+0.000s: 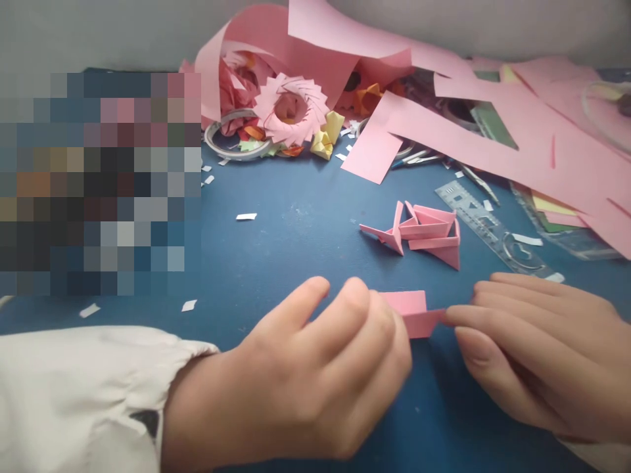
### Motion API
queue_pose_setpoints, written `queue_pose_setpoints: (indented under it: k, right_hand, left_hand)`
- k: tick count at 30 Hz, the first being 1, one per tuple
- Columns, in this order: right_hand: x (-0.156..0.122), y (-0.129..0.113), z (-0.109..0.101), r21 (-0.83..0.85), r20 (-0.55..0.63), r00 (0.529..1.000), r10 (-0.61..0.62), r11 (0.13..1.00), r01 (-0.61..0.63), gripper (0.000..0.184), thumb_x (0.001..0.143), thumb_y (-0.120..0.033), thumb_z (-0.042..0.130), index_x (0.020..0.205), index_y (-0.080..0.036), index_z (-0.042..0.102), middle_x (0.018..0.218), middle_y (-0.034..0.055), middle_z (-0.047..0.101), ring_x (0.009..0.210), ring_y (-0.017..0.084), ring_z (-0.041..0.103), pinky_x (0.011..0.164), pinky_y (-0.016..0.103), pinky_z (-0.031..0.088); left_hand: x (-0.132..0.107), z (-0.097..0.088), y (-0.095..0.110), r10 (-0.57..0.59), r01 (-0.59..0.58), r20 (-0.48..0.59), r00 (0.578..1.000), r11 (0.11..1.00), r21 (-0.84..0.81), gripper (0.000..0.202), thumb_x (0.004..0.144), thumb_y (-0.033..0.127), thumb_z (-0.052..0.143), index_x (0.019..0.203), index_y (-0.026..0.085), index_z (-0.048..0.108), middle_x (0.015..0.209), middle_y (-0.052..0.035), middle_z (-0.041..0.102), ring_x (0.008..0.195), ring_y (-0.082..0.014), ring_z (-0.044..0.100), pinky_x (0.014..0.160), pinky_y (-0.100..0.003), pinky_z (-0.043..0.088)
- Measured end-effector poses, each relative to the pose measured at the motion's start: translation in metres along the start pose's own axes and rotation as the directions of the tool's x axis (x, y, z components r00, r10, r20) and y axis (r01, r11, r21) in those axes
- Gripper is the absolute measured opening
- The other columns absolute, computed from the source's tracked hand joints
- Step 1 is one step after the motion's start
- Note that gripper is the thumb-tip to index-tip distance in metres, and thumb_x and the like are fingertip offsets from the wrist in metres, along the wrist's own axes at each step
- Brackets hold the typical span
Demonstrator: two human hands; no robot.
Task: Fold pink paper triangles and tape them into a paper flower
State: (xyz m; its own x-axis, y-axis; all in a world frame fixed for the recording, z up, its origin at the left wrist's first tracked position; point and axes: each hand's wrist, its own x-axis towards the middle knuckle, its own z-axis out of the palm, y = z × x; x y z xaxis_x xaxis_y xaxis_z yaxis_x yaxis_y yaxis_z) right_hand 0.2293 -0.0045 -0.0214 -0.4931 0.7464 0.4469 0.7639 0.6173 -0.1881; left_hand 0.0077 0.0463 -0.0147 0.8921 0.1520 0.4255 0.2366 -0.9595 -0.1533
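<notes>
Head camera looks down on a blue worktop [296,236], and I see both hands meeting low in the middle of the frame. The left grip [320,374], coming out of a white sleeve [73,394], is clenched on one end of a small pink paper piece [414,314], with the thumb and curled fingers pinching it just above the worktop. The right grip [542,355] pinches the other end between the index fingertip and the thumb, so the piece hangs between the two hands, partly folded, with one flap standing up. Just beyond it lies a small heap of folded pink triangles [424,233], touching one another, and beside them a clear ruler [493,230] lies at a slant. As for containers, a clear plastic tray [566,244] sits at the right edge, half covered by the big pink sheets [493,138]. It holds flat paper in yellow, green and pink. At the back left a round clear ring [231,141] has red and pink folded bits in and around it; I cannot tell whether it is a dish or a tape roll. A pink ring-shaped paper flower [290,108] rests against it, with yellow folded pieces [328,135] just to its right. White paper scraps [246,216] lie scattered on the blue.
</notes>
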Motion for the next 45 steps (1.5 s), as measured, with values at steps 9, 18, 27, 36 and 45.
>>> queue_pose_setpoints:
  k: [9,18,27,36,45]
  right_hand:
    - [0.002,0.001,0.011,0.050,-0.003,0.969,0.245,0.968,-0.245,0.013,0.085,-0.027,0.055,0.086,-0.015,0.059,0.056,-0.0023,0.052,0.046,0.009,0.048,0.048,0.024,0.037]
    - [0.004,-0.001,0.016,0.018,-0.068,0.971,0.229,0.973,-0.228,0.008,0.085,-0.018,0.056,0.079,-0.018,0.061,0.061,-0.0013,0.061,0.049,0.009,0.053,0.051,0.025,0.040]
    - [-0.010,0.005,0.010,0.039,0.048,0.998,-0.046,0.998,0.044,0.021,0.089,-0.010,0.047,0.105,-0.012,0.059,0.086,0.0073,0.065,0.073,0.016,0.058,0.061,0.030,0.042]
    - [-0.006,0.005,0.014,0.070,0.034,0.988,-0.147,0.987,0.145,0.021,0.089,-0.008,0.044,0.103,-0.011,0.060,0.093,0.0090,0.066,0.084,0.020,0.060,0.069,0.036,0.045]
    - [-0.003,0.004,0.016,0.119,0.017,0.994,-0.104,0.988,0.101,0.017,0.089,-0.007,0.045,0.096,-0.013,0.060,0.091,0.0077,0.064,0.081,0.018,0.059,0.069,0.034,0.044]
  left_hand:
    - [0.000,-0.005,0.000,0.202,-0.193,0.101,0.974,0.977,-0.088,0.028,0.087,0.015,0.040,0.094,0.010,0.066,0.090,-0.0116,0.071,0.079,-0.0243,0.068,0.057,-0.032,0.055]
    - [-0.004,-0.007,0.002,0.207,-0.195,0.076,0.975,0.971,-0.138,0.027,0.087,0.018,0.045,0.097,0.007,0.068,0.100,-0.0162,0.070,0.090,-0.0259,0.068,0.072,-0.032,0.059]
    - [-0.003,0.000,-0.001,0.208,-0.207,-0.016,0.978,0.963,-0.171,0.022,0.086,0.019,0.052,0.094,0.005,0.067,0.092,-0.0170,0.071,0.091,-0.0279,0.068,0.063,-0.033,0.060]
    - [-0.004,0.003,0.000,0.199,-0.205,-0.054,0.978,0.966,-0.155,0.018,0.079,0.024,0.067,0.079,0.006,0.068,0.080,-0.0154,0.072,0.089,-0.0291,0.068,0.056,-0.032,0.059]
    - [-0.005,0.003,0.004,0.150,-0.156,-0.051,0.987,0.972,-0.173,0.019,0.077,0.022,0.068,0.084,0.004,0.068,0.086,-0.0178,0.072,0.091,-0.0295,0.068,0.056,-0.031,0.058]
